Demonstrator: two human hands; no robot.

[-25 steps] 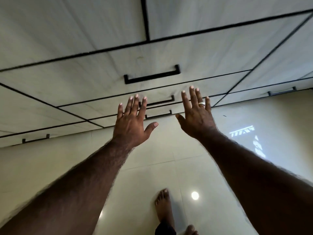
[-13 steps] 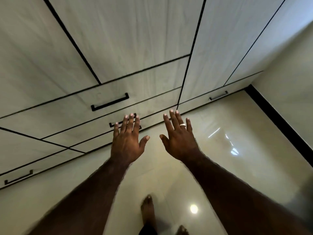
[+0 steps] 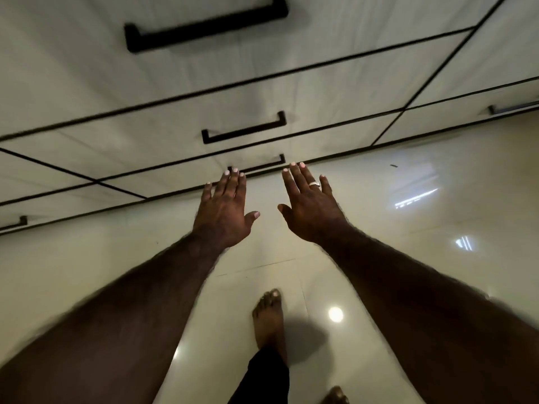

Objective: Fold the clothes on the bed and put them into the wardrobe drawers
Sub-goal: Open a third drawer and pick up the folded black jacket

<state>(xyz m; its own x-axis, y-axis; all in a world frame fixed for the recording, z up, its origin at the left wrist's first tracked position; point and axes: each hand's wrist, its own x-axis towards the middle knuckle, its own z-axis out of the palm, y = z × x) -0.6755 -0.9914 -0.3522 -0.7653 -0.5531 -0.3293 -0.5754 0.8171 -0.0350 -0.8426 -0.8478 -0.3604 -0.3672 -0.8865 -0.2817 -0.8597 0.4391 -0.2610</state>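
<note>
The pale wardrobe fills the upper part of the head view, with three closed drawers stacked in the middle. Black bar handles mark the top drawer (image 3: pixel 204 27), the middle drawer (image 3: pixel 244 128) and the bottom drawer (image 3: pixel 262 164). My left hand (image 3: pixel 224 211) and my right hand (image 3: pixel 310 205) are stretched out in front of the bottom drawer, fingers straight, holding nothing. A ring sits on a right-hand finger. No clothes and no bed are in view.
Glossy cream floor tiles (image 3: pixel 408 223) run from the wardrobe base toward me, with light reflections. My bare foot (image 3: pixel 269 319) stands on the floor below the hands. More closed drawers with handles sit at far left (image 3: pixel 14 223) and far right (image 3: pixel 513 107).
The view has swung back and closer to the drawers, which now look larger. Both hands stay flat and empty, now in front of the bottom drawer handle.
</note>
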